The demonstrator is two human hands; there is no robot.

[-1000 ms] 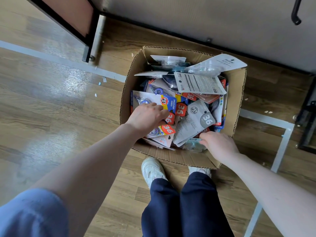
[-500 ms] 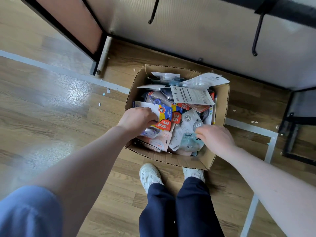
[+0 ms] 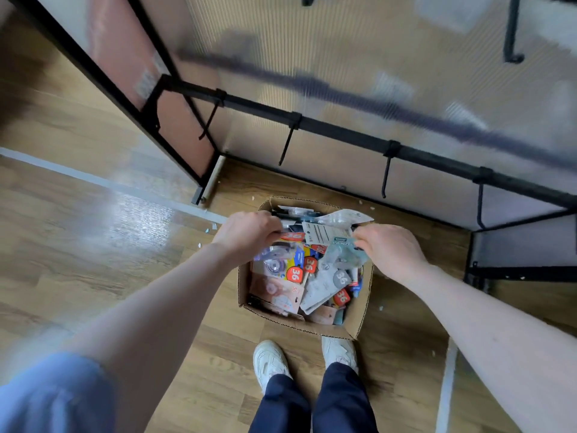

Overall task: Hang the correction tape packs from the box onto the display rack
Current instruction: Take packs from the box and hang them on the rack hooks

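An open cardboard box point(image 3: 359, 320) stands on the floor in front of my feet, full of several correction tape packs point(image 3: 315, 285). My left hand point(image 3: 246, 234) is raised above the box's left side and grips a colourful pack with a red "36" sticker point(image 3: 282, 260). My right hand point(image 3: 390, 248) is raised above the right side and pinches a pale teal pack point(image 3: 345, 253). Behind the box runs the display rack's black bar point(image 3: 343, 132) with bare hooks point(image 3: 386, 176) pointing down.
A ribbed translucent panel point(image 3: 359, 64) backs the rack. A black frame with a reddish panel point(image 3: 184, 126) stands at the left. My white shoes point(image 3: 271, 360) stand just before the box on the wooden floor, which has pale tape lines and paper scraps.
Both hands have lifted out of the box, each with a pack. My view has tilted up, so the rack bar and its hooks have come into sight.
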